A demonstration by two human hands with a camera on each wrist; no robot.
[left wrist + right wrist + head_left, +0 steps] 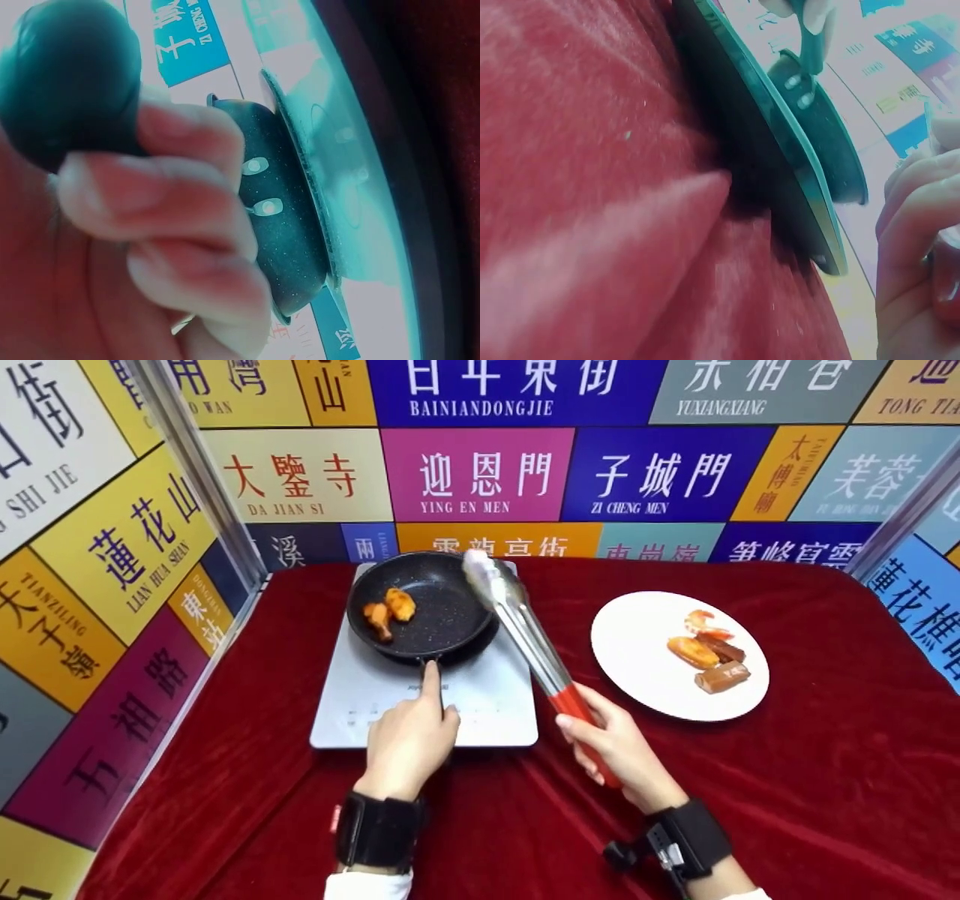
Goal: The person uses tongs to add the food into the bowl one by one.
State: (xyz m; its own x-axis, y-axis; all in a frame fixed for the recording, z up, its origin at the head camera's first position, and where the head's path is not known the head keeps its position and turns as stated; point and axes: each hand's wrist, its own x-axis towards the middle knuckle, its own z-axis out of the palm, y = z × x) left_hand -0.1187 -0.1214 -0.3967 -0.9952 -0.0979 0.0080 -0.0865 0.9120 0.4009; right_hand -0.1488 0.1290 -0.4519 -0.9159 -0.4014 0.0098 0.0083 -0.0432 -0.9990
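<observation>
My left hand [412,731] grips the handle [71,82] of a black frying pan [442,622], index finger stretched along it toward the pan. Inside the pan, on its left side, lie a browned drumstick [379,619] and a golden-brown piece of food [401,604]. My right hand [619,742] holds metal tongs [534,649] by their red handle [574,703]. The tongs' tips are raised over the pan's right rim in the head view, with no food visible between them. In the right wrist view, fingers [911,217] curl around the red handle.
The pan sits on a white induction cooker [480,724]. To the right, a white plate [630,645] carries a shrimp [703,622], a golden piece [691,652] and brown pieces [721,677]. Dark red cloth [247,765] covers the table; sign-printed panels [480,472] stand behind.
</observation>
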